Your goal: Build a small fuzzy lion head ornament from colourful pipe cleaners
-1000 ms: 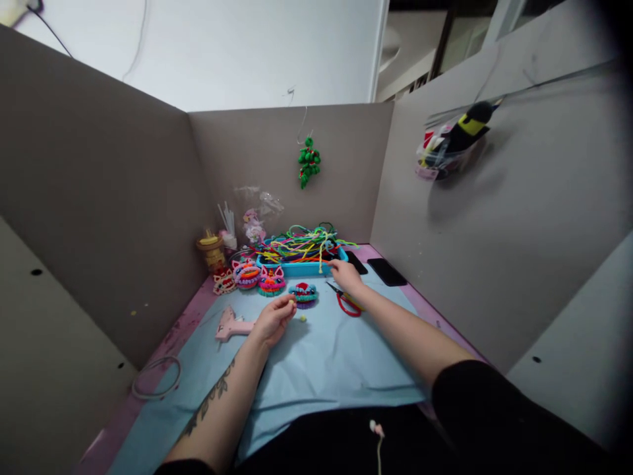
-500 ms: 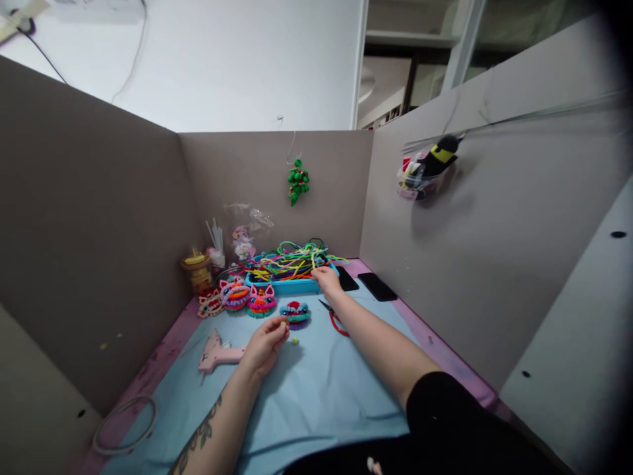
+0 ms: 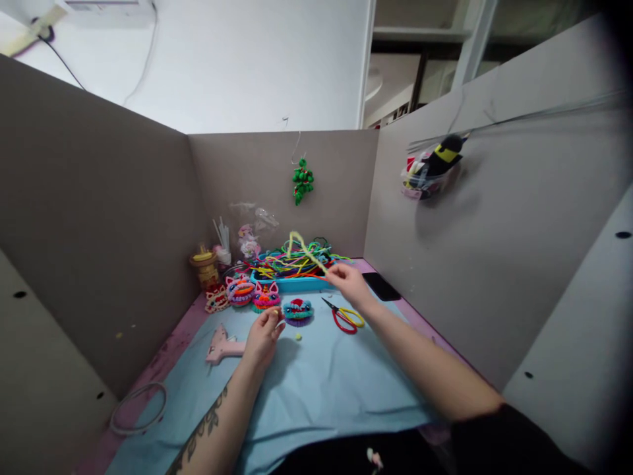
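Note:
My right hand [image 3: 346, 280] pinches one end of a pale yellow pipe cleaner [image 3: 309, 253], whose bent far end rises over the blue tray [image 3: 291, 285] heaped with coloured pipe cleaners. My left hand [image 3: 264, 333] is closed in a pinch on a tiny pale yellow piece [image 3: 275, 312], left of a teal and purple fuzzy figure [image 3: 297, 311]. A small yellow-green piece [image 3: 298, 337] lies on the cloth below that figure. Scissors [image 3: 345, 316] with red and yellow handles rest beneath my right wrist, blades slightly apart.
A pink glue gun [image 3: 223, 346] lies left of my left hand. Several fuzzy figures [image 3: 240, 290] stand behind it, near a brown-yellow cup [image 3: 205, 269]. A black phone [image 3: 380, 286] lies at the right, and a cable loop [image 3: 138, 409] at the front left.
My right hand has pulled the pale yellow pipe cleaner from the tray and moved right, uncovering the scissors' handles. My left hand keeps its pinch. The view has shifted slightly.

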`<state>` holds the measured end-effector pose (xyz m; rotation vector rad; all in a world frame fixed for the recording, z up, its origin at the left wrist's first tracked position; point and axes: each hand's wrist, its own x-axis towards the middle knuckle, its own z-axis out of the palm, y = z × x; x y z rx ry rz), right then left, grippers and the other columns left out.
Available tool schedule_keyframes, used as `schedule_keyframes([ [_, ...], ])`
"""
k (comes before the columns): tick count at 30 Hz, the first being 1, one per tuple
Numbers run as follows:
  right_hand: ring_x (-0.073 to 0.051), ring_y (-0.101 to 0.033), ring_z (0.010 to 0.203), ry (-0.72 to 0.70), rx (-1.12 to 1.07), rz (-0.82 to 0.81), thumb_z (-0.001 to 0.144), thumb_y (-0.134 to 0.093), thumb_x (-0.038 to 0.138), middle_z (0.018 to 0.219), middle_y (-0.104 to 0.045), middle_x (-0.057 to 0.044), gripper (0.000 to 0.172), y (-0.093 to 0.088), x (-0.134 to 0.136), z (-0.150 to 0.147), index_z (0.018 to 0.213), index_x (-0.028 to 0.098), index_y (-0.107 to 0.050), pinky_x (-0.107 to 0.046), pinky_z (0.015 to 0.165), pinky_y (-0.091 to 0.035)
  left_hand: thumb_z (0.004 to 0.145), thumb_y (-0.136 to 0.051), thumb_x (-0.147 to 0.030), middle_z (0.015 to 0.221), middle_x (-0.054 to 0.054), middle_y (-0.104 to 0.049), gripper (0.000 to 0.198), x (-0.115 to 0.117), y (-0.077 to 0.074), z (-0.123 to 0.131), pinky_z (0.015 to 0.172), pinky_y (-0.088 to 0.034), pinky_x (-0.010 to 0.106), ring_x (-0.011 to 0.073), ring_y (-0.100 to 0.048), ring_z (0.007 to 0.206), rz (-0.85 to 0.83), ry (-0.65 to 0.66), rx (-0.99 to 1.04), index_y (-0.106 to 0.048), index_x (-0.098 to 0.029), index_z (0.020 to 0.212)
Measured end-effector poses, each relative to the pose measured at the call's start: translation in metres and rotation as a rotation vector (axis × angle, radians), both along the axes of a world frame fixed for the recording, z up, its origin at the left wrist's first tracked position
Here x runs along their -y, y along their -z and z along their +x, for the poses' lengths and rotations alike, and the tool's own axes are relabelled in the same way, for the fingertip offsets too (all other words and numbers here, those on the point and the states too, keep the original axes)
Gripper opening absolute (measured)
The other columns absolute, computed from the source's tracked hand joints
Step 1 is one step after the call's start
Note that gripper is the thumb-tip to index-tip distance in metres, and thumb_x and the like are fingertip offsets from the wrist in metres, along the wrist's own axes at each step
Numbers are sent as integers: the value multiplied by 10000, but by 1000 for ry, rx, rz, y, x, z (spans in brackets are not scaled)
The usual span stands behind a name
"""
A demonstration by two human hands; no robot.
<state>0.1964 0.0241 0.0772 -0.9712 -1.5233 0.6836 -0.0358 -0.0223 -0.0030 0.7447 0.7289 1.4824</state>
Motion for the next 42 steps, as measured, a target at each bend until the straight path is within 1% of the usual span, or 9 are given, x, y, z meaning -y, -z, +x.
schedule_keyframes([
  [5,-94,-423,508,-69,199,-165,743,-563,299,551,-493,32,156,56,71,-7,667,164,-566,-209,493,-320,625,-767,-376,1288,101,-522,320,11,-8,2,812,-488,298,255,-560,1088,161,161,85,-643,-154,818],
  [8,-98,-424,502,-98,312,-161,744,-549,265,548,-491,28,125,73,88,-4,671,165,-571,-212,488,-319,664,-744,-355,1340,109,-483,293,15,-10,2,709,-506,228,211,-612,995,133,216,51,-642,-153,850],
  [12,-111,-471,537,-76,479,-59,743,-511,191,584,-538,9,104,82,96,2,665,170,-578,-222,528,-352,687,-732,-313,1214,99,-593,285,11,-6,0,558,-498,143,114,-642,802,58,178,71,-641,-159,909],
  [17,-131,-539,635,-91,707,35,765,-471,153,689,-608,-15,143,88,104,9,723,180,-605,-234,617,-389,761,-658,-171,839,47,-695,92,5,-6,2,493,-498,123,83,-642,637,-103,50,101,-634,-137,844],
  [22,-137,-564,687,-109,801,46,788,-452,156,724,-625,-20,166,92,107,14,754,188,-611,-229,657,-398,784,-615,-104,865,46,-686,33,5,-9,2,523,-513,107,83,-656,690,-104,53,195,-637,-121,801],
  [28,-151,-576,721,-6,856,20,812,-431,178,761,-638,-23,191,91,103,31,763,197,-615,-247,681,-404,787,-617,-121,701,0,-661,78,3,-13,-6,486,-478,71,10,-565,508,-102,-34,355,-645,-120,715],
  [34,-220,-563,898,164,912,-53,786,-534,241,927,-658,-68,141,84,86,58,865,212,-648,-335,805,-407,597,-791,-246,744,51,-699,207,9,-7,3,642,-510,165,85,-622,632,65,33,22,-700,-113,726],
  [38,-302,-464,1138,160,736,6,674,-685,292,1238,-538,-138,549,71,78,29,1190,186,-531,-444,933,-368,625,-766,-307,798,81,-717,307,13,2,13,722,-499,254,161,-638,744,128,183,-292,-722,-125,870],
  [42,-203,-576,1029,-191,405,44,743,-600,211,1168,-589,-84,511,63,74,-31,1234,220,-461,-364,883,-445,618,-764,-345,855,82,-715,301,14,5,15,763,-493,312,179,-634,770,161,275,-250,-724,-145,840],
])
